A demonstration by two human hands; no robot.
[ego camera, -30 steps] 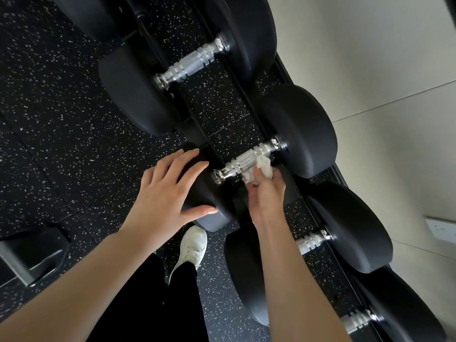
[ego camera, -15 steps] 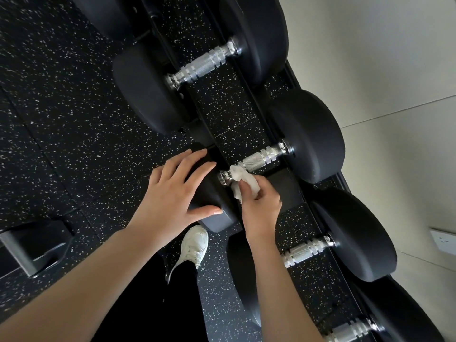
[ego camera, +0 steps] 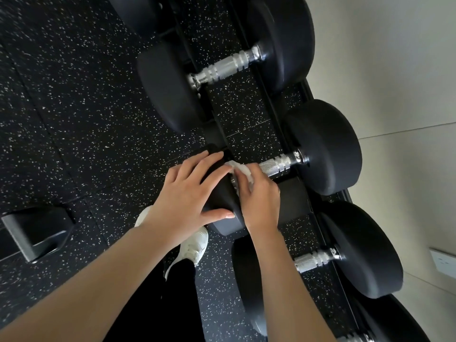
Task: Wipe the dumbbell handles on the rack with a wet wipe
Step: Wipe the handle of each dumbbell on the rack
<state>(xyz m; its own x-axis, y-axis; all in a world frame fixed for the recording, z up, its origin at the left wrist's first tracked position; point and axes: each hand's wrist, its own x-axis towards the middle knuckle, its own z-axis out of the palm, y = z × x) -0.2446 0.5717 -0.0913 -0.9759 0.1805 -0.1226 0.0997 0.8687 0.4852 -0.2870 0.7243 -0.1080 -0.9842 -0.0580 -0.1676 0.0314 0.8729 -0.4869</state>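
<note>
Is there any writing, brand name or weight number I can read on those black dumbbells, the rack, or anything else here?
None can be read. The round black dumbbell heads show no numbers or brand from this angle. The white wall socket plate and the white sneaker carry no legible marking.

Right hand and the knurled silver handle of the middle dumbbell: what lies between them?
In the head view, a crumpled white wet wipe lies between the right hand and the near end of the knurled silver handle.
</note>
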